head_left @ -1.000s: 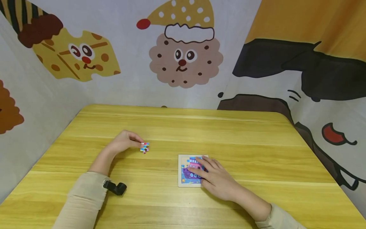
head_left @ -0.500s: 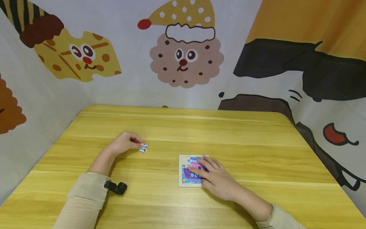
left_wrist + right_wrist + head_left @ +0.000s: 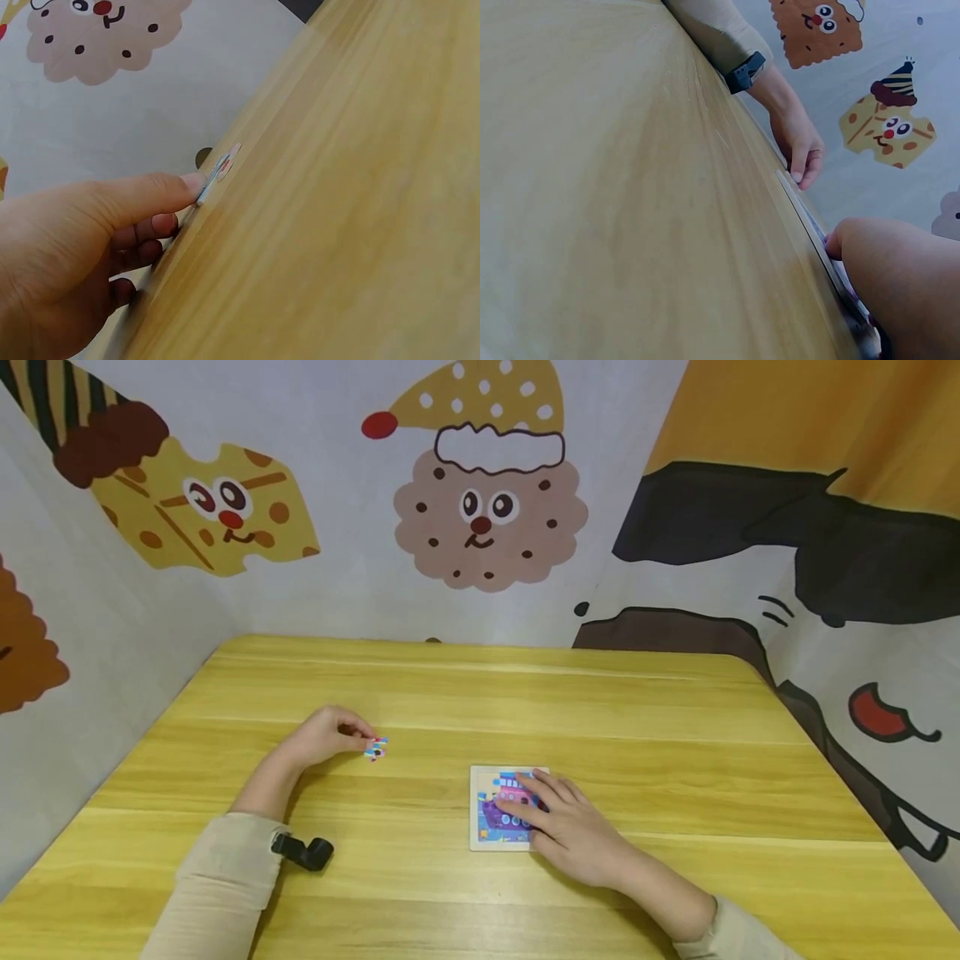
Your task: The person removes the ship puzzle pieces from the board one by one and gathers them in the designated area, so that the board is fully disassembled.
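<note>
My left hand (image 3: 326,735) pinches a small jigsaw piece (image 3: 377,749) between thumb and fingers, to the left of the tray. Its print is blue, red, yellow and white. In the left wrist view the thumb lies on top of the piece (image 3: 225,163), which is seen almost edge-on close over the table; the other fingers are bent beneath. A square jigsaw puzzle (image 3: 491,821) in a pale frame shows a purple and pink ship, with a bare patch at upper left. Across its right half rests my right hand (image 3: 573,831), fingers spread and covering part of the picture.
Both lie on a yellow wood-grain table (image 3: 420,893). Behind it hangs a white wall cloth (image 3: 337,602) with cartoon prints. A black wrist camera (image 3: 303,852) sits on the left sleeve cuff.
The jigsaw piece in my left hand has shifted very slightly left and tilted, so less of its face shows. My right hand and the framed puzzle stay in place.
</note>
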